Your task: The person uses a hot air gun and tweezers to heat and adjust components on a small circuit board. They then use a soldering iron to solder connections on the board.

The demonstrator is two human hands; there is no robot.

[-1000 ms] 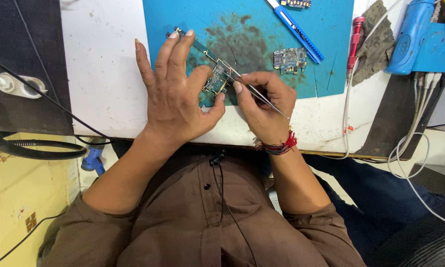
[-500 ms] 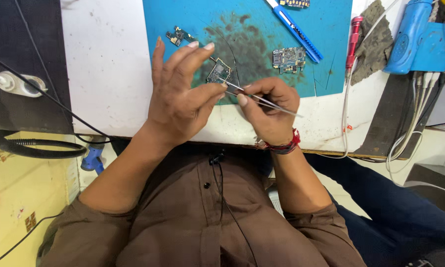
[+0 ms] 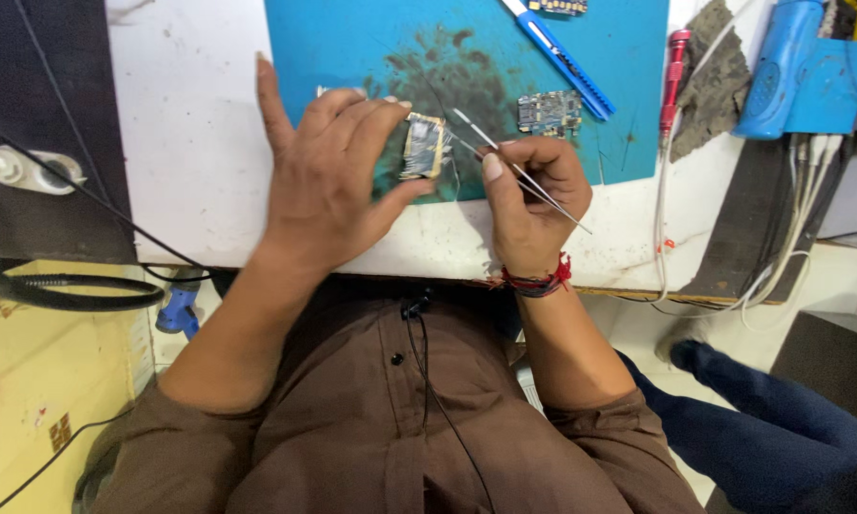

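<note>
The small circuit board [image 3: 423,147] is standing nearly upright over the stained patch of the blue mat [image 3: 352,48], pinched between thumb and fingertips of the left hand [image 3: 328,181]. Just right of the board, the right hand [image 3: 528,186] is gripping thin tweezers [image 3: 514,169], their tips angling up-left toward the board's right edge.

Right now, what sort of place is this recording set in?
Most likely an electronics repair bench: a stained blue work mat, a small circuit board lying on it, and fine tweezers in the right hand.
</note>
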